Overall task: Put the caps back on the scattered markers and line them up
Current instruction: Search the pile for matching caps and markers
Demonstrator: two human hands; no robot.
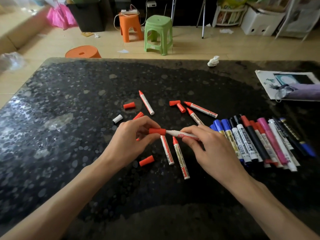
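My left hand [134, 135] pinches a red cap [157, 131] that sits on the tip of a red-and-white marker [180, 134]. My right hand [209, 149] grips that marker's barrel. Both hands are above the middle of the black table [69, 118]. Several uncapped red markers lie around them, such as one [146, 105] at the back, one [201, 109] to the right and two just below the hands [181, 161]. Loose red caps lie at the left [129, 105], back [174, 102], beside it [181, 107] and front [146, 160]. A white cap [118, 118] lies left.
A row of capped markers [259, 142] in blue, black, red, pink and white lies side by side at the right. A printed sheet with a purple object [292, 87] is at the far right. A crumpled tissue [213, 61] sits near the far edge. Stools stand on the floor beyond.
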